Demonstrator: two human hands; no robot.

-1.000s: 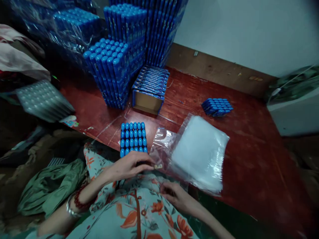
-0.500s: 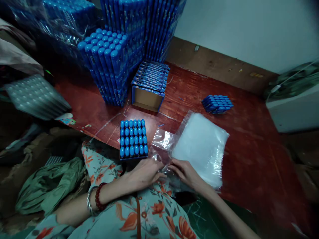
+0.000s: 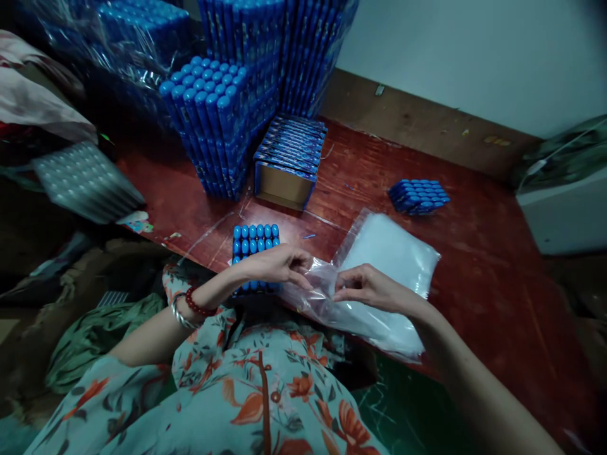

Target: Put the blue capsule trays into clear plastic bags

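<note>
A clear plastic bag (image 3: 315,300) is stretched between my two hands at the table's front edge. My left hand (image 3: 279,264) pinches its left side, with the wrist and fingers passing over a block of blue-capped bottles (image 3: 256,235) and partly hiding it. On the bag's right side my right hand (image 3: 363,287) is closed, thumb against fingers. Under and beyond the right hand lies a stack of clear bags (image 3: 389,253), flat on the red table (image 3: 478,284).
Tall stacks of blue-capped items (image 3: 208,126) stand at the back left beside an open cardboard box (image 3: 284,186). A small blue bundle (image 3: 420,196) sits at the right. A grey ridged stack (image 3: 88,183) is at the left edge.
Both hands have moved up and forward from the lap side, lifting the clear bag with them. The left hand now covers part of the bottle block.
</note>
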